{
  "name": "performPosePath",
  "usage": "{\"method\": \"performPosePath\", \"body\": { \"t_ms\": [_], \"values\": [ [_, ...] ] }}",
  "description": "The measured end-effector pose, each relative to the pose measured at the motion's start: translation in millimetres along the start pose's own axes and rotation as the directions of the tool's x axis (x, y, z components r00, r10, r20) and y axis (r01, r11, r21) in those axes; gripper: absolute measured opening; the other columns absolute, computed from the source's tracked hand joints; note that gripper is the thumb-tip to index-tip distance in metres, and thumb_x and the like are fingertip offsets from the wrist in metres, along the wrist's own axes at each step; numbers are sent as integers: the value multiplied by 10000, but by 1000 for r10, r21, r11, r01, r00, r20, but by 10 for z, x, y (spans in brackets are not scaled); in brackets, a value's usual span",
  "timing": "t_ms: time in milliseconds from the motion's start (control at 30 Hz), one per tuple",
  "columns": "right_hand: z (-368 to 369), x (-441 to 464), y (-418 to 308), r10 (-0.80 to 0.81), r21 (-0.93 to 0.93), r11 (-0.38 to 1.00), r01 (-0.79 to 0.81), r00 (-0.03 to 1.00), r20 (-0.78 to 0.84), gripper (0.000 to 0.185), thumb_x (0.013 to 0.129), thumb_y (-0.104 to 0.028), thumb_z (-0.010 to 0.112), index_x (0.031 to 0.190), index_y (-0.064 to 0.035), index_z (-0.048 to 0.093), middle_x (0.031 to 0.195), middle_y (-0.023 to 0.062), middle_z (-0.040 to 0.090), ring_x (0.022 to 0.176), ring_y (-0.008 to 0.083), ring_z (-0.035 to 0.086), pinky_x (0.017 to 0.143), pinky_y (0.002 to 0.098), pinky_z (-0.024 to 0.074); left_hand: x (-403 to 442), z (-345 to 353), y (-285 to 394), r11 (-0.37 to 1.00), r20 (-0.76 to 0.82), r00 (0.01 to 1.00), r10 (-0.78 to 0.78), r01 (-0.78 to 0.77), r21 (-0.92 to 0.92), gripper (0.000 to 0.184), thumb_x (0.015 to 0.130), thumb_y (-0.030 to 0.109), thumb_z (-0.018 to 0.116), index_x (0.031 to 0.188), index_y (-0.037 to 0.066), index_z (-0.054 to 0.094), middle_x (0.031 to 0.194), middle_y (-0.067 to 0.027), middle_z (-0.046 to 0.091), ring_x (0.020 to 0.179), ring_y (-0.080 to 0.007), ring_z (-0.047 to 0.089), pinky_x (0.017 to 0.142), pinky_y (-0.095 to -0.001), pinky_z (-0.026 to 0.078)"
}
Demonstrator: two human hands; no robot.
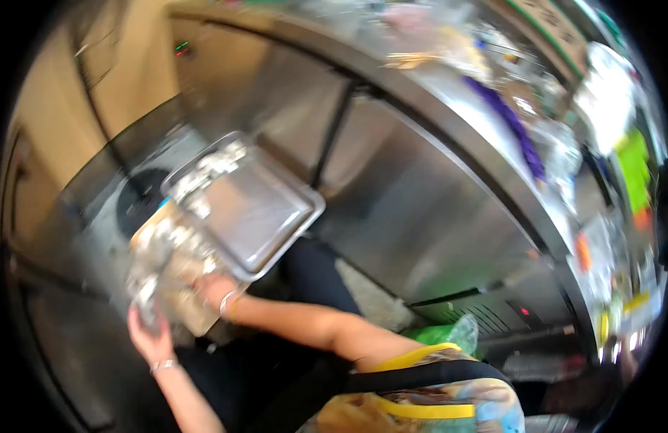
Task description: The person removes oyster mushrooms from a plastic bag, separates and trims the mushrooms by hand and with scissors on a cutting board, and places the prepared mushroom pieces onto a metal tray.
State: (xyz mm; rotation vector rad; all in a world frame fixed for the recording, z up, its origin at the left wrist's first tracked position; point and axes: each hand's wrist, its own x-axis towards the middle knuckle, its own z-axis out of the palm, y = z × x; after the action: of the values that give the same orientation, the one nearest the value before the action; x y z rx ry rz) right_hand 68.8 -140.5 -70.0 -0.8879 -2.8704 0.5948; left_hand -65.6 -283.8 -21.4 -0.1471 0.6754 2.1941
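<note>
My left hand (150,333) is closed on the lower end of a crumpled clear plastic bag (148,270), at the left side of an open cardboard box (197,314). My right hand (217,289) reaches over the box's near part; its fingertips are blurred, so their grip is unclear. Small whitish, shiny pieces (182,234) lie in the far part of the box, too smeared to name. Beyond it, a rectangular metal tray (258,216) stands tilted, with similar silvery-white pieces (218,162) along its far left side.
Stainless-steel cabinet doors (413,187) run behind the tray. Above them, a counter (449,94) carries plastic bags and packages, with a purple strip (507,123) along it. A dark round object (142,202) is left of the tray. A green bag (439,335) lies at my right.
</note>
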Motion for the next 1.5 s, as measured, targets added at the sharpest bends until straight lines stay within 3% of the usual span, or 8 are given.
{"method": "performPosePath", "body": {
  "t_ms": [167, 233, 333, 400, 733, 1000, 1267, 1500],
  "values": [
    [-318, -110, 83, -142, -81, 986, 147, 988, 60, 204, 831, -216, 503, 917, -74, 622, 874, 152, 618, 821, 318, 588, 709, 405, 471, -121, 133, -55, 978, -127, 992, 21, 6, 208, 293, 828, 143, 577, 1108, 64, 542, 1075, -62, 586, 991, -205, 553, 879, -344, 448],
    [-526, -134, 240, -256, 184, 940, 287, 951, -172, 160, 772, -109, 591, 905, -25, 620, 842, 143, 604, 741, 327, 581, 688, 383, 475, -137, 269, -69, 958, -98, 994, 48, -18, 285, 408, 812, 112, 590, 1202, 60, 480, 1125, -54, 563, 1043, -191, 526, 923, -339, 415],
    [-1043, -147, 113, -116, 639, 741, 207, 976, -182, 129, 797, 14, 594, 920, -17, 618, 831, 74, 563, 680, 123, 567, 602, 220, 453, -100, 292, -119, 950, 41, 999, -3, -10, 311, 478, 803, 71, 593, 1254, 66, 435, 1145, -53, 555, 1066, -177, 518, 935, -328, 408],
    [-1150, -106, 57, -207, 748, 576, 331, 944, -258, 162, 770, -3, 611, 927, -40, 593, 834, 88, 538, 660, 186, 574, 563, 253, 466, -144, 438, -182, 954, 58, 998, -8, -9, 299, 466, 807, 63, 588, 1247, 58, 438, 1146, -55, 557, 1067, -177, 522, 935, -326, 412],
    [-980, -57, 39, -431, 337, 769, 543, 830, -353, 250, 720, -67, 666, 946, -55, 561, 933, 104, 555, 857, 293, 558, 723, 347, 467, -125, 520, -312, 905, 56, 992, -115, 81, 417, 432, 831, 93, 578, 1236, 56, 431, 1162, -70, 540, 1077, -183, 518, 935, -329, 415],
    [-1090, -71, 251, -460, 519, 662, 541, 840, -288, 225, 736, -56, 662, 941, -52, 569, 836, 84, 571, 722, 234, 574, 652, 294, 471, 22, 397, -325, 895, -104, 946, -306, 323, 308, 449, 910, 342, 483, 1251, 55, 431, 1195, -90, 531, 1110, -231, 500, 976, -390, 369],
    [-1215, 123, 649, 128, 972, 55, 227, 964, -232, 200, 812, 46, 583, 989, -31, 529, 842, 9, 573, 749, 67, 540, 667, 203, 463, 518, 468, -147, 970, -59, 996, -61, 73, 233, 324, 892, 163, 530, 1179, 38, 447, 1180, -96, 532, 1082, -218, 532, 934, -375, 432],
    [-1215, 221, 726, 192, 961, 9, 277, 942, -274, 173, 827, 26, 579, 982, -21, 516, 836, 14, 569, 731, 73, 535, 657, 202, 449, 1090, 678, -236, 884, 4, 995, 98, -89, 459, 298, 866, 137, 571, 1138, 49, 485, 1071, -86, 584, 971, -205, 584, 836, -358, 482]
  ]
}}
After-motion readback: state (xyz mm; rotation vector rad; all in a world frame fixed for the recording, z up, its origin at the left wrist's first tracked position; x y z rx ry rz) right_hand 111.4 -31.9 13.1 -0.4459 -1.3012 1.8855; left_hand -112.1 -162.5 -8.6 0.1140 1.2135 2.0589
